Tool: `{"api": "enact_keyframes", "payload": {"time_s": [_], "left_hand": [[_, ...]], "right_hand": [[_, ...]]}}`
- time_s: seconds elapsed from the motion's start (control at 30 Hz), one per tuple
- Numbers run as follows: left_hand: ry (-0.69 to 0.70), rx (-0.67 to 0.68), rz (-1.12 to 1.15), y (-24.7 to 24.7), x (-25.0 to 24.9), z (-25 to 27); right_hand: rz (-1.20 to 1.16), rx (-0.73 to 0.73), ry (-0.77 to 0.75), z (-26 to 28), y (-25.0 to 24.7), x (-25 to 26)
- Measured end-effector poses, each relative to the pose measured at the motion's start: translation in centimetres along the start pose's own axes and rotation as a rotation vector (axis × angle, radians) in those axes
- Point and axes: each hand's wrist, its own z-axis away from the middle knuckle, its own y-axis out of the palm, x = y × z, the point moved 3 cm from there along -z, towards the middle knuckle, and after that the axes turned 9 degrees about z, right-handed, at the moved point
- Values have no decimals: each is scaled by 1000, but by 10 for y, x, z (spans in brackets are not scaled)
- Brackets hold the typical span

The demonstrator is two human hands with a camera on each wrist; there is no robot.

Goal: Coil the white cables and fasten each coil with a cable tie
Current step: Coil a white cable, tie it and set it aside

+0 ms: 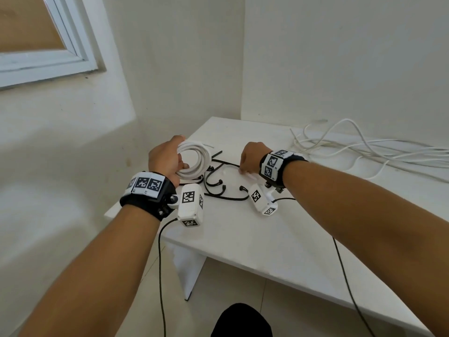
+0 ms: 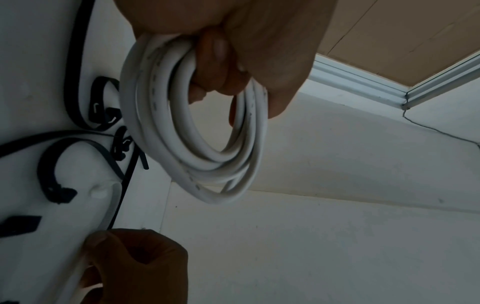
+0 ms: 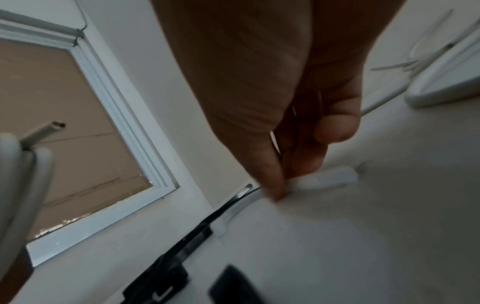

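White round-sheathed cable, wound into a tight coil (image 1: 194, 159), hangs from the left hand (image 1: 165, 159), whose fingers curl through the loops and hold it just above the near-left corner of a white laminate bench (image 1: 255, 239). The right hand (image 1: 251, 158) is down on the bench surface, thumb and fingertips (image 3: 275, 185) pinching the tail of a pale translucent plastic cable tie (image 3: 324, 179) that lies flat among several curved black plastic cable ties (image 1: 216, 183).

Coiling of this cable looks finished; the step in hand appears to be picking up a tie to bind it. The next move would call for lifting the thin strip cleanly off the smooth top, threading it through the coil's centre and round the bundle, then feeding its tail into the head while the left hand keeps the loops from springing apart. The strip is slim and lies flat, so it may slip from the pinch.

A loose tangle of thin white cables (image 1: 364, 147) sprawls across the far right of the bench, well apart from the hands and not yet coiled. The bench stands in a corner of plain cream walls, with a white-framed window (image 1: 80, 57) backed by brown board up on the left.
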Motion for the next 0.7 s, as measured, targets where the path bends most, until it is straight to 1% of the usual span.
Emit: {"api": "enact_keyframes", "payload": {"time_s": [0.13,0.23,0.3,0.4,0.47,0.53,0.7], "left_hand": [[-14,29,-6,8,2,5],[-44,62,-11,20,3,13],[-68,107,1,36,6,22],[-89,197,19,70,13,41],[-94,271,-3,98,22,58],[-104,346,-30,128,34,79],[-136,517,-114,195,72,138]], "right_hand": [[-65,1,-16,5,-8,-12],[-218,-5,-21,22,-25,-31],[-373,-30,-1,37,-38,-49],[-683,-117,61,64,-54,-80],[-841,-172,103,83,-59,-104],[-919,-212,130,103,-59,-128],[-966,-289,230,144,-52,-183]]}}
